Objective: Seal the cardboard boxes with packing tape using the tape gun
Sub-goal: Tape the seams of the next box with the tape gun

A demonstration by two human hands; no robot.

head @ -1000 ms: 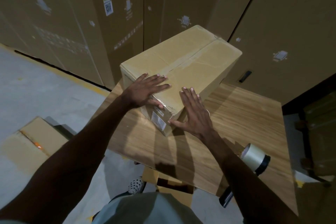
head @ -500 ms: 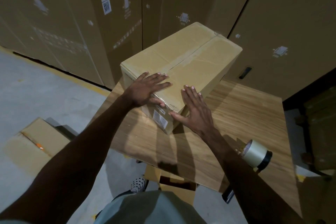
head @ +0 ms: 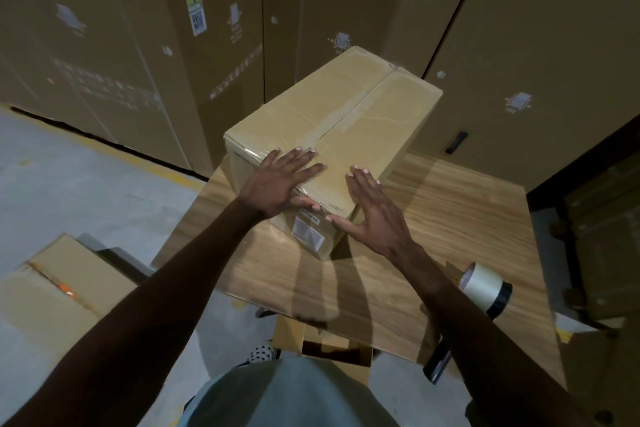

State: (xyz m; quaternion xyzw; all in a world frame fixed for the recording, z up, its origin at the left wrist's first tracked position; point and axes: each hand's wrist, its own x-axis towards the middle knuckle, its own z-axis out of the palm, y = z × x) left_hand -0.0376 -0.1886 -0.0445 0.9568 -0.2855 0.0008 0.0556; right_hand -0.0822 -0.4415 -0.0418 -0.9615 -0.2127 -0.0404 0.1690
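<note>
A long cardboard box point(head: 349, 121) lies on the wooden table point(head: 450, 218), with clear tape along its top seam and a white label on its near end. My left hand point(head: 277, 184) lies flat on the near top edge, fingers straight, thumb over the end face. My right hand point(head: 377, 215) presses flat against the box's near right corner, thumb touching the end face. The tape gun point(head: 485, 291) with its pale roll lies on the table to the right, partly hidden behind my right forearm.
Tall cardboard cartons point(head: 173, 45) stand close behind and right of the table. A smaller taped box point(head: 59, 288) sits on the concrete floor at the left. More cardboard point(head: 332, 347) lies under the table's near edge.
Both hands stay flat on the box's near end. The left hand has slid slightly further onto the top; the view has shifted a little.
</note>
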